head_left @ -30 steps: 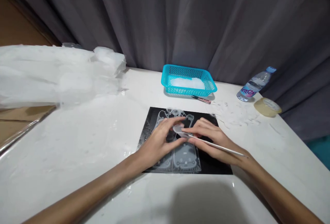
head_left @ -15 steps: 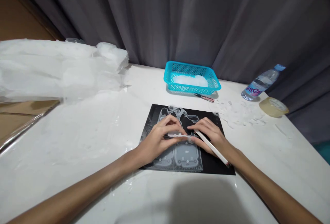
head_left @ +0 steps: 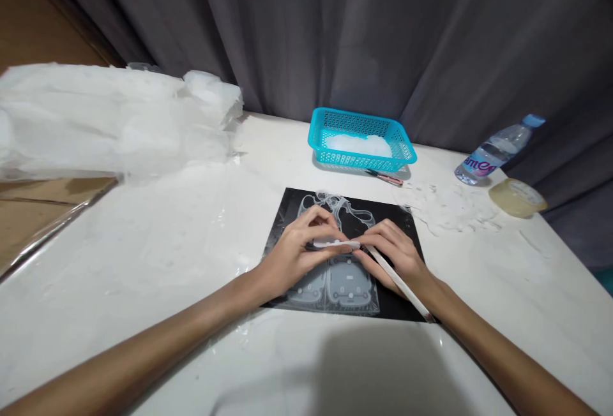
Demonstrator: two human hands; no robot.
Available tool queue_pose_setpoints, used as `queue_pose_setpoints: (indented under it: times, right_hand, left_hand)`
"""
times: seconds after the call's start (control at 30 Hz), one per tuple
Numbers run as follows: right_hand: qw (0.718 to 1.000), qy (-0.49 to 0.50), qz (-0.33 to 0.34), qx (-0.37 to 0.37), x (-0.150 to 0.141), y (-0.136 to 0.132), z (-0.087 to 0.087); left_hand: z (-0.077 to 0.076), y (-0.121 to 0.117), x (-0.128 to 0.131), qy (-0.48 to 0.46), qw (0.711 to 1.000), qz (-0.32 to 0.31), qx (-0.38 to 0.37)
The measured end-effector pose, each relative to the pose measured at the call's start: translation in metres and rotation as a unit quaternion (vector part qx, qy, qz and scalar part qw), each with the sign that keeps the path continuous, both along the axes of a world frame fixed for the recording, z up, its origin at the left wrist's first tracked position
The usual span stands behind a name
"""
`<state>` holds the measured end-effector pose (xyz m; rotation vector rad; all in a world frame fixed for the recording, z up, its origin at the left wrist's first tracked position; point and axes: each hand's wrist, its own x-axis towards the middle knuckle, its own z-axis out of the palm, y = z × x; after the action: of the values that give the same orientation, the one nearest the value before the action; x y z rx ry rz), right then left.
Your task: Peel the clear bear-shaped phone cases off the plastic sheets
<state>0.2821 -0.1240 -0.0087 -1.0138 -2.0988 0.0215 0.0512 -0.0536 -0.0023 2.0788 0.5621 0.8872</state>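
Note:
My left hand (head_left: 299, 247) is closed on a small translucent white plastic piece (head_left: 331, 244), pinched between thumb and fingers. At the piece's right end are the fingertips of my right hand (head_left: 400, 253), which also grips a thin white stick (head_left: 401, 285) that slants down toward the wrist. The stick's tip is hidden by the fingers. Below both hands lies a clear moulded sheet (head_left: 352, 285) with rounded frosted shapes and curling cut-out strips at its far end. It rests on a black mat (head_left: 405, 311).
Beyond the mat stands a blue basket (head_left: 361, 164) with white pieces inside; a pink-handled cutter (head_left: 389, 178) lies before it. Right of it are white scraps (head_left: 445, 207), a tape roll (head_left: 517, 198) and a tilted-looking water bottle (head_left: 498, 151). Wrapped white bundles (head_left: 96, 122) fill the back left.
The fingers of my right hand have drawn in closer around the right end of the plastic piece. My left hand keeps its pinch. The whole view has shifted slightly.

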Motion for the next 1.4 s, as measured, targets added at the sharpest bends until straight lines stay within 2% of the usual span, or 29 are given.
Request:
queue_pose_setpoints:
  times: [0.63,0.93,1.1,1.17,1.3,1.4]
  right_hand:
    - [0.999,-0.033,-0.009,-0.039,0.002,0.0,-0.003]
    - [0.998,-0.046,-0.02,-0.022,-0.001,0.0,0.0]
    - [0.999,-0.02,-0.036,0.012,-0.002,-0.001,-0.003]
    - [0.999,-0.008,-0.04,0.018,-0.002,-0.001,-0.003]
    - [0.999,0.001,-0.045,0.029,-0.003,-0.001,0.0]
    - [0.999,0.004,-0.042,0.029,-0.003,-0.001,0.002]
  left_hand:
    - [-0.005,-0.002,-0.004,-0.015,0.998,0.005,0.068]
    - [0.0,-0.002,-0.003,0.008,0.998,0.019,0.066]
    - [0.004,-0.001,-0.003,0.032,0.994,0.061,0.085]
    - [0.006,-0.002,-0.002,0.032,0.996,0.062,0.059]
    - [0.009,-0.007,0.0,0.056,0.995,0.049,-0.06]
    - [0.01,-0.009,0.002,0.065,0.989,0.061,-0.12]
